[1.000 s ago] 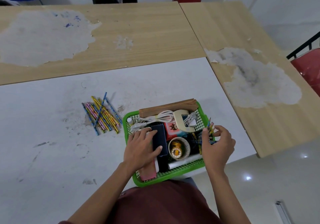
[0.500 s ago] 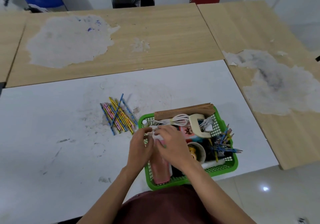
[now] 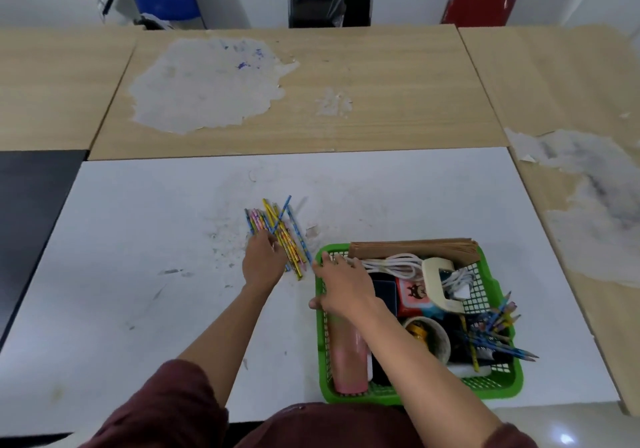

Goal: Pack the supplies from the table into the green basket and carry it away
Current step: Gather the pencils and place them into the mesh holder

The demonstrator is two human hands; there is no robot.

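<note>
A green basket [image 3: 498, 387] stands on the white table [image 3: 138, 291] at the front right. It holds a pink bottle, a brown paper stack, a white cable, a tape roll and several pencils. A loose pile of coloured pencils [image 3: 277, 231] lies on the table just left of the basket. My left hand [image 3: 260, 261] rests on the near end of that pile, fingers loosely bent over the pencils. My right hand [image 3: 341, 286] reaches over the basket's left rim with fingers stretched toward the pile, holding nothing.
Wooden tables [image 3: 346, 101] with worn patches adjoin the white table at the back and right. A black chair [image 3: 330, 0] stands behind them. A dark surface [image 3: 31, 212] borders the left side. The floor shows at the bottom right.
Both hands have left the items inside the basket and moved left toward the loose pencils. My left hand now lies on the pile. The view has shifted left.
</note>
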